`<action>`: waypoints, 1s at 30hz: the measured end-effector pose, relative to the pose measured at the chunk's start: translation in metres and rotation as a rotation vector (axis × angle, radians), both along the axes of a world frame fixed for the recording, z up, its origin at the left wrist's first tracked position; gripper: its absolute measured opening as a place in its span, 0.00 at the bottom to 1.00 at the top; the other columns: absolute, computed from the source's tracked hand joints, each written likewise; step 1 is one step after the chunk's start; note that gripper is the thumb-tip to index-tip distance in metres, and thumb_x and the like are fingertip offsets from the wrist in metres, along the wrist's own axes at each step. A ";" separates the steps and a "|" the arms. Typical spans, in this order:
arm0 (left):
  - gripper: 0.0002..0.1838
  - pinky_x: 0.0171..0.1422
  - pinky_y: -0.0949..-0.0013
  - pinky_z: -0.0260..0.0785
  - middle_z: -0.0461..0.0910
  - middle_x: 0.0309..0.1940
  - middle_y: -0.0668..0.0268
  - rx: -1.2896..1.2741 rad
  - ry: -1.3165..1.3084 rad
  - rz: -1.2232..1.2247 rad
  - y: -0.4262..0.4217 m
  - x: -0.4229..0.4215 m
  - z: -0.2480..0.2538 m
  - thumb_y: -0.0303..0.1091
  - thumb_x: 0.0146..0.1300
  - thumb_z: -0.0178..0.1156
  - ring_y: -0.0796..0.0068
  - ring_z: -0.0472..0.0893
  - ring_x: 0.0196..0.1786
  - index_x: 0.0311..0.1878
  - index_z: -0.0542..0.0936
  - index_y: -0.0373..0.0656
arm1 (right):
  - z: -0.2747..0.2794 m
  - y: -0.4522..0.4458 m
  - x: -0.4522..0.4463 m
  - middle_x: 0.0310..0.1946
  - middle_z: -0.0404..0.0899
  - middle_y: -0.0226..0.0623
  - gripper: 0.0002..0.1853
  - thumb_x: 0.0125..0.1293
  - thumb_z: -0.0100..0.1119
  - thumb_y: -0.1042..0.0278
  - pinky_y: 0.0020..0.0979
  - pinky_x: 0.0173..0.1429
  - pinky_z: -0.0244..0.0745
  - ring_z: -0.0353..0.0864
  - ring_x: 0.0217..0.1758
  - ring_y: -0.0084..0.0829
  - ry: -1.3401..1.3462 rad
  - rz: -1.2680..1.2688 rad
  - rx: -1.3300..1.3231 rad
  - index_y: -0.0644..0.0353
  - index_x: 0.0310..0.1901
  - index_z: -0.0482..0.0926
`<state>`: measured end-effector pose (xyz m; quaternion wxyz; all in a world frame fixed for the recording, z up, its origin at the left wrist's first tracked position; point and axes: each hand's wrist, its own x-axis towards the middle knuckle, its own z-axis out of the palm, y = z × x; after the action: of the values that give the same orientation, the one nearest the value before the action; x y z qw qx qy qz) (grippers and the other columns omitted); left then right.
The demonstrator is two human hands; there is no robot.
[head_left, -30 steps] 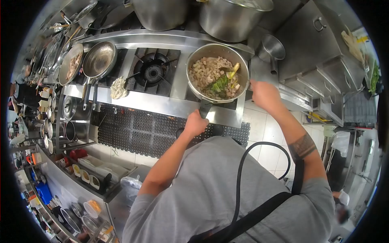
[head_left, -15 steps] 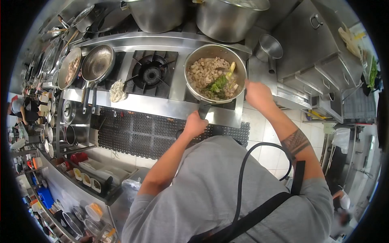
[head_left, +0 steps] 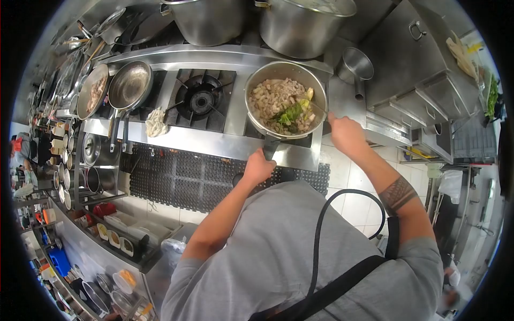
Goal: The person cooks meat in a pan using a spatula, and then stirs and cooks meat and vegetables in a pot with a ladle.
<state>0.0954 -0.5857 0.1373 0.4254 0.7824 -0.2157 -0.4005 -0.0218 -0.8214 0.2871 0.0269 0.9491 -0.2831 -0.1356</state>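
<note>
A metal pot (head_left: 259, 124) with a dark handle (head_left: 271, 148) sits on the stove's right side. It holds small pale chunks of what looks like meat (head_left: 273, 93) and, to the right, wilted green leaves (head_left: 292, 115) with a yellowish stalk. My left hand (head_left: 259, 167) is wrapped round the pot's handle. At the right rim, my right hand (head_left: 345, 132) is closed on the end of a thin metal spoon (head_left: 318, 108), whose bowl is buried in the food.
Left of the pot is a bare burner (head_left: 202, 99), then a crumpled cloth (head_left: 156, 123) and two frying pans, the nearer one (head_left: 130, 85) vacant. Two big stockpots (head_left: 305, 29) stand behind. A small saucepan (head_left: 355, 65) rests at right. A black mat (head_left: 182, 174) covers the floor.
My right hand has shifted slightly right and down, and the spoon's visible part has moved rightward. The chunks and leaves have been stirred about a little. My left hand stays on the handle.
</note>
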 end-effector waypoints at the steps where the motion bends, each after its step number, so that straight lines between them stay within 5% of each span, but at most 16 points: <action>1: 0.19 0.31 0.62 0.77 0.83 0.23 0.53 0.017 -0.001 -0.007 0.002 0.001 0.003 0.30 0.55 0.61 0.66 0.83 0.20 0.47 0.76 0.26 | -0.006 0.001 0.003 0.36 0.84 0.54 0.23 0.63 0.53 0.74 0.49 0.44 0.81 0.86 0.40 0.51 0.013 0.006 0.023 0.63 0.61 0.74; 7: 0.20 0.33 0.61 0.78 0.83 0.23 0.53 0.010 -0.028 0.008 0.004 0.003 -0.001 0.30 0.55 0.61 0.63 0.84 0.21 0.49 0.77 0.26 | 0.051 0.009 0.007 0.37 0.84 0.55 0.22 0.63 0.52 0.74 0.49 0.45 0.81 0.86 0.43 0.53 -0.027 0.043 0.020 0.65 0.60 0.74; 10: 0.20 0.33 0.60 0.78 0.83 0.25 0.52 0.027 -0.021 0.011 0.002 0.002 0.006 0.30 0.55 0.61 0.63 0.84 0.22 0.49 0.77 0.27 | 0.034 -0.001 -0.006 0.37 0.83 0.56 0.29 0.59 0.55 0.75 0.50 0.45 0.81 0.85 0.40 0.54 -0.037 -0.025 -0.040 0.64 0.65 0.71; 14: 0.21 0.34 0.61 0.79 0.84 0.26 0.52 -0.006 -0.067 0.010 0.002 0.001 -0.004 0.31 0.54 0.61 0.63 0.84 0.22 0.50 0.78 0.27 | -0.006 -0.001 -0.008 0.36 0.83 0.56 0.27 0.60 0.54 0.75 0.50 0.45 0.81 0.85 0.40 0.55 -0.001 -0.069 0.049 0.65 0.63 0.72; 16: 0.21 0.33 0.61 0.79 0.84 0.26 0.51 0.011 -0.084 0.000 0.002 0.001 -0.009 0.31 0.55 0.61 0.63 0.85 0.22 0.50 0.78 0.27 | -0.014 0.000 -0.004 0.35 0.84 0.57 0.14 0.64 0.51 0.74 0.49 0.46 0.81 0.86 0.42 0.53 0.027 -0.088 0.111 0.65 0.50 0.76; 25: 0.20 0.32 0.62 0.79 0.84 0.26 0.51 0.006 -0.033 0.007 0.003 0.001 -0.004 0.31 0.56 0.61 0.64 0.85 0.21 0.49 0.77 0.27 | 0.045 0.001 0.003 0.37 0.85 0.54 0.11 0.58 0.57 0.74 0.52 0.51 0.79 0.85 0.43 0.55 -0.036 -0.054 0.057 0.66 0.44 0.79; 30: 0.21 0.31 0.63 0.78 0.83 0.25 0.54 -0.003 -0.021 0.008 0.002 -0.002 -0.008 0.32 0.56 0.62 0.67 0.84 0.21 0.50 0.77 0.28 | 0.012 0.006 -0.006 0.36 0.85 0.52 0.14 0.60 0.57 0.73 0.52 0.50 0.80 0.85 0.43 0.54 0.006 -0.012 0.167 0.63 0.48 0.80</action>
<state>0.0932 -0.5837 0.1296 0.4258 0.7868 -0.2179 -0.3901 -0.0279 -0.8157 0.2991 -0.0521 0.9459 -0.2764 -0.1615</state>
